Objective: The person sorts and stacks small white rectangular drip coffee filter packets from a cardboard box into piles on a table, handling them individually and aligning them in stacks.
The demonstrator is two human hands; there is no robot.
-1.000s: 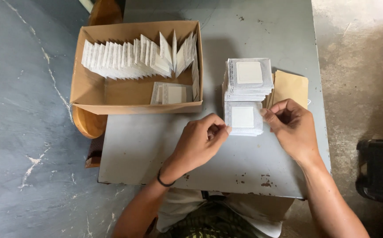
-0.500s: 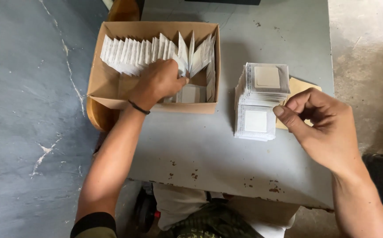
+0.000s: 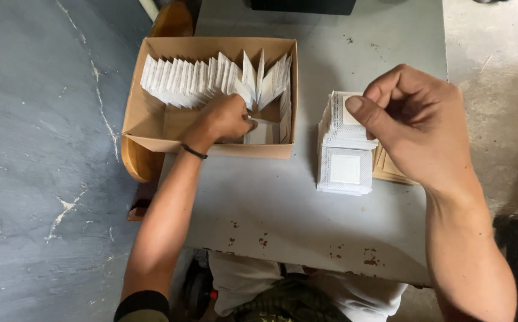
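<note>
We are looking down from head height at a grey metal table point(image 3: 271, 203) with worn, rust-spotted paint along its near edge. Our left hand point(image 3: 223, 119) is reaching into an open, shallow brown cardboard box point(image 3: 145, 122) sitting at the table's far left corner. Inside the box, a row of small white square paper sachets point(image 3: 211, 77) is standing on edge, fanned along the back wall. Our left hand is curling closed near the box's front wall, and its fingertips are touching a flat white sachet point(image 3: 263, 132) lying on the box floor; we cannot tell whether it is actually gripping that sachet, since the knuckles are hiding the contact. A thin black band point(image 3: 194, 152) is circling the left wrist.

Our right hand point(image 3: 417, 128) is hovering over the right side of the table, fingers bunched and thumb pressing forward against the upper of two piles of white square sachets point(image 3: 345, 122), seeming to pinch the top piece at its edge. The lower pile point(image 3: 345, 170) is sitting just in front, nearer us, touching the first. Flat tan cardboard pieces point(image 3: 390, 170) are lying beneath and just right of our right hand, partly hidden by it. A cracked grey concrete floor point(image 3: 44, 179) is filling the left side.
</note>
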